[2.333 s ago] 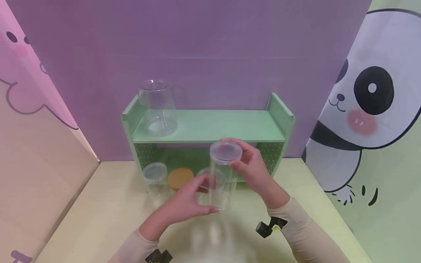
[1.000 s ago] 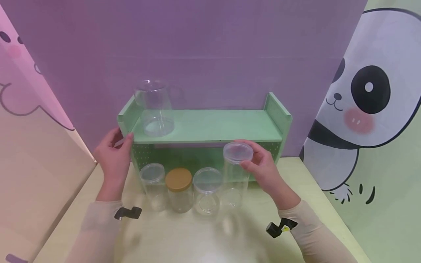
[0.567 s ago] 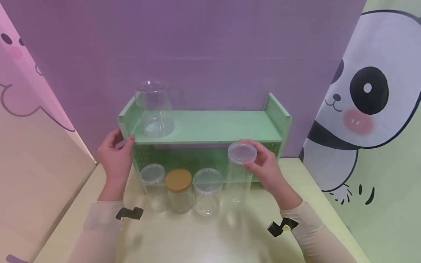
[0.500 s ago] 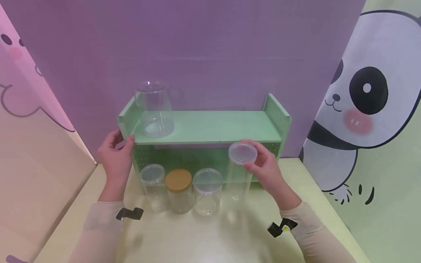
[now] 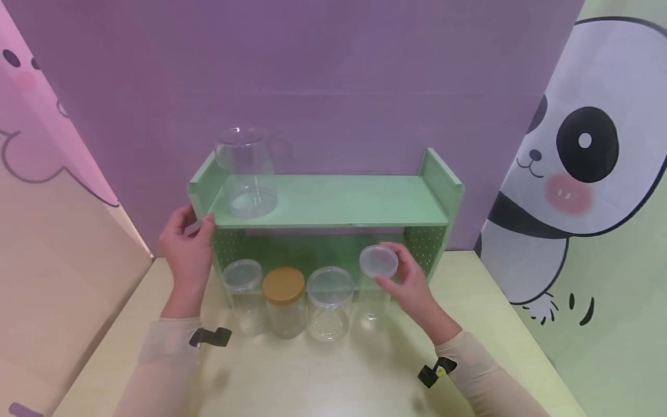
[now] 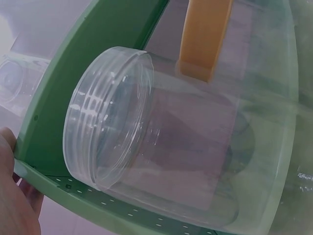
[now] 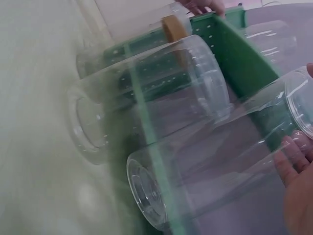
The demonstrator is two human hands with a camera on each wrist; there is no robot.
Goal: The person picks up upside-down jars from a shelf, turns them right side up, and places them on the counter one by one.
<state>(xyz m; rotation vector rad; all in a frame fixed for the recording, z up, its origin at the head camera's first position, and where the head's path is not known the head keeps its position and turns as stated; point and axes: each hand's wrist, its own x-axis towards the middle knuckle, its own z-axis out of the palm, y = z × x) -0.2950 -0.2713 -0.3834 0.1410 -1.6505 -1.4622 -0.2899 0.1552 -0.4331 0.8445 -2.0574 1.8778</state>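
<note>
My right hand (image 5: 409, 284) grips a tall clear jar (image 5: 374, 301) near its translucent lid, thumb in front and fingers behind. The jar stands roughly upright before the lower opening of the green shelf (image 5: 333, 200); whether its base touches anything I cannot tell. With the thumb in front and the fingers around the back, my left hand (image 5: 187, 249) holds the shelf's left side panel. Between the hands, in a row, are a clear-lidded jar (image 5: 244, 295), a jar with an orange-brown lid (image 5: 283, 286) and a wider clear jar (image 5: 330, 289).
A clear pitcher (image 5: 247, 174) stands on the left of the upper board. The pale tabletop (image 5: 292, 382) stretches in front of the shelf. A purple backdrop (image 5: 333, 87) rises behind, with a panda-printed panel (image 5: 578, 162) at the right.
My left hand has left the tall jar and taken the shelf's left side. My right hand first carried the jar rightward, then lowered it and moved it slightly left.
</note>
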